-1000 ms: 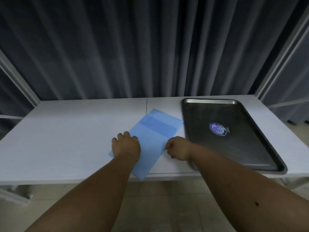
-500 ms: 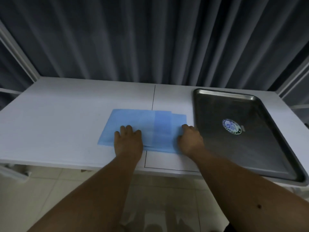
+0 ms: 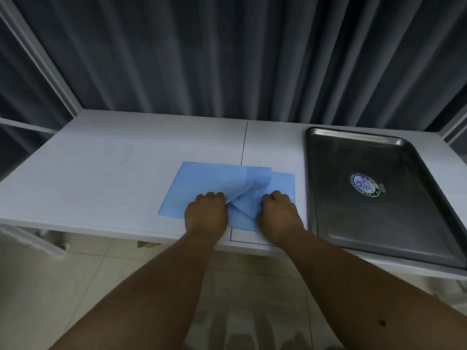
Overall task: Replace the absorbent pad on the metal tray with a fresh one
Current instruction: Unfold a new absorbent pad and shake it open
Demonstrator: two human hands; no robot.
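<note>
A folded blue absorbent pad (image 3: 202,183) lies on the white table (image 3: 113,178), left of the metal tray (image 3: 379,223). The tray is bare, with a round blue-and-white sticker (image 3: 364,184) on its floor. My left hand (image 3: 206,214) and my right hand (image 3: 278,215) both rest on the pad's near edge with fingers curled. Between them the top layer is pinched and lifted into a crease. Which hand holds which layer is hard to tell.
Dark grey curtains (image 3: 252,59) hang right behind the table. White frame posts (image 3: 40,61) stand at the left and right corners. The table's front edge runs just below my wrists, above a tiled floor (image 3: 75,286).
My hands moved closer together on the pad and curled from flat to gripping. The pad's top layer has risen into a fold between them. The view has shifted slightly.
</note>
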